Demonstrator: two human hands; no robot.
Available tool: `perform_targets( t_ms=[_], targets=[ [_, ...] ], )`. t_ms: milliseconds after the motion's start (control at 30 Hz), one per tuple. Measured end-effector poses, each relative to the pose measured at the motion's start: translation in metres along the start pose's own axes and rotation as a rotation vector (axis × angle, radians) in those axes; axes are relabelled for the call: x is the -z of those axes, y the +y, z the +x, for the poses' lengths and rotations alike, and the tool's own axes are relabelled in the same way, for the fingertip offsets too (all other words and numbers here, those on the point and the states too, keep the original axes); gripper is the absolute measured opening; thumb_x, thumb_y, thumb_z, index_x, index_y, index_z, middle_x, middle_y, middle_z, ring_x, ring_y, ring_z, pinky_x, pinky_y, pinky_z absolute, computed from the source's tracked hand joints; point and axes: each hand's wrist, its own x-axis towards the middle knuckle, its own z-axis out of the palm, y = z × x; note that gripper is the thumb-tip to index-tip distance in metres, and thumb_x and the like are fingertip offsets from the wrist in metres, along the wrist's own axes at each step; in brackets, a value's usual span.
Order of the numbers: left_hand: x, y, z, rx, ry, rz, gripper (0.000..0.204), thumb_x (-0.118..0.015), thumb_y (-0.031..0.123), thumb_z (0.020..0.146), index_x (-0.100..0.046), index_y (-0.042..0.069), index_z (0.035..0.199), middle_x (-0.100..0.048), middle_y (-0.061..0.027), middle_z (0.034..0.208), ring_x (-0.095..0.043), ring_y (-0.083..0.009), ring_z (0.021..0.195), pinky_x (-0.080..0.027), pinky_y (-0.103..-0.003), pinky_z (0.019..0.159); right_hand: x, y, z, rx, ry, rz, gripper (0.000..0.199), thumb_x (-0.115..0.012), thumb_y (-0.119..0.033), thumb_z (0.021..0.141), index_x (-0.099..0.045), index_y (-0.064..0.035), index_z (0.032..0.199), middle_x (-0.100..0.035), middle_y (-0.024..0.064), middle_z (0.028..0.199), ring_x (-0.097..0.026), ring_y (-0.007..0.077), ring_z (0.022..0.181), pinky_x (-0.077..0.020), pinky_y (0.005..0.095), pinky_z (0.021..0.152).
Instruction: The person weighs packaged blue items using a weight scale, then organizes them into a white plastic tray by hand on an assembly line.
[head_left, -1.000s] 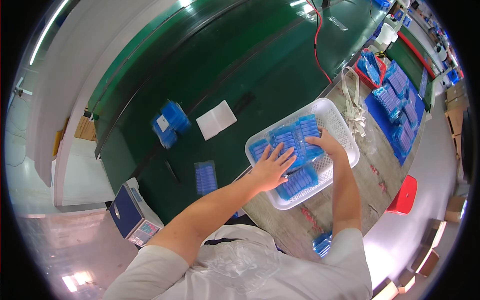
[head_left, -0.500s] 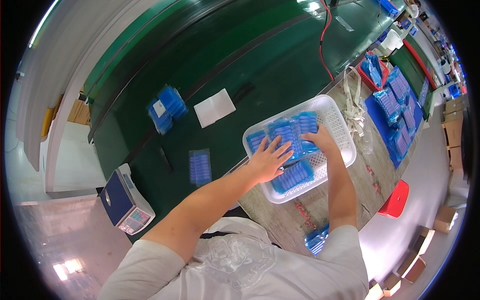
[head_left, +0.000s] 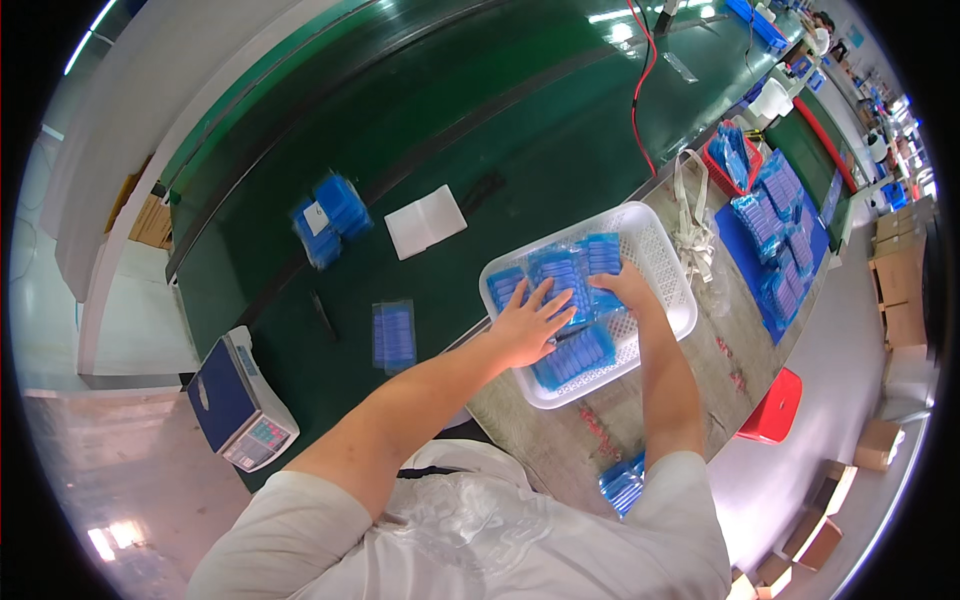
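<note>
Both hands down in the white basket [head_left: 665, 255] on the worktop [head_left: 720, 350], left hand [head_left: 528, 322] spread flat and right hand [head_left: 622, 287] pressing loosely on the blue packets [head_left: 565, 275], which look light, slippery and floppy, best pinched by their edges.

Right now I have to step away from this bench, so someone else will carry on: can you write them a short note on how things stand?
Left hand: flat, fingers spread, pressing on the blue packets in the white basket.
Right hand: also in the basket, resting on the packets at its far side.
Where things are: the basket sits on the worktable edge, one more packet pile in its near corner. On the green belt lie a single packet, a blue stack and a white sheet. A scale stands at the left.
Done: several packets are in the basket.
Left: the packets on the belt are still outside it.
</note>
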Motion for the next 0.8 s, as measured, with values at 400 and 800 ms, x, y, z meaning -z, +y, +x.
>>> perform_targets(
  t_ms=[400, 800],
  targets=[
    [0.001, -0.003, 0.000, 0.031, -0.014, -0.012, 0.074, -0.063, 0.038, 0.085, -0.029, 0.019, 0.147, -0.016, -0.0083, 0.156, -0.014, -0.0376, 0.142, -0.014, -0.061, 0.111, -0.037, -0.022, -0.025, 0.323, 0.662, -0.852, 0.076, -0.077, -0.026, 0.065, -0.043, 0.0063, 0.125, -0.060, 0.0218, 0.110, -0.061, 0.0317, 0.101, -0.0471, 0.0396, 0.090],
    [0.013, -0.008, -0.008, 0.061, 0.178, -0.311, 0.078, -0.062, 0.048, 0.085, -0.027, 0.017, 0.148, -0.017, -0.0087, 0.156, -0.012, -0.0358, 0.143, -0.011, -0.058, 0.113, 0.010, -0.042, -0.118, 0.356, 0.344, 0.510, 0.061, -0.073, -0.016, 0.072, -0.048, -0.0025, 0.126, -0.059, 0.0043, 0.110, -0.059, 0.0169, 0.098, -0.0487, 0.0310, 0.086]
  ],
)
